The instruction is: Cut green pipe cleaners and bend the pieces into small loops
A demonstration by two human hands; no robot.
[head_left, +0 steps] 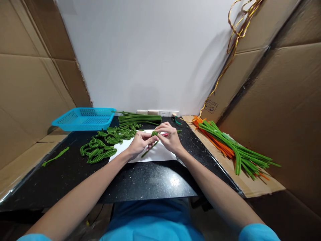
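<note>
Both hands meet above a white sheet [150, 156] on the dark tabletop. Between their fingers is a dark green pipe cleaner [154, 133], coiled at the top, with a straight tail slanting down to the left. My left hand [140, 143] is closed, thumb and fingers pinching the coil from the left. My right hand [170, 138] is closed at the coil's right side, fingertips on it. Something red [165, 134] shows by the right fingers, mostly hidden. Left of the sheet lie several looped green pipe-cleaner shapes [96, 150].
A bundle of straight dark green pipe cleaners [139, 118] lies at the back. The blue basket [82, 128] stands back left. Light green [225, 137] and orange pipe cleaners [213, 140] lie on cardboard at the right. A green strip [56, 156] lies far left; yellow cable [218, 82] hangs along the wall.
</note>
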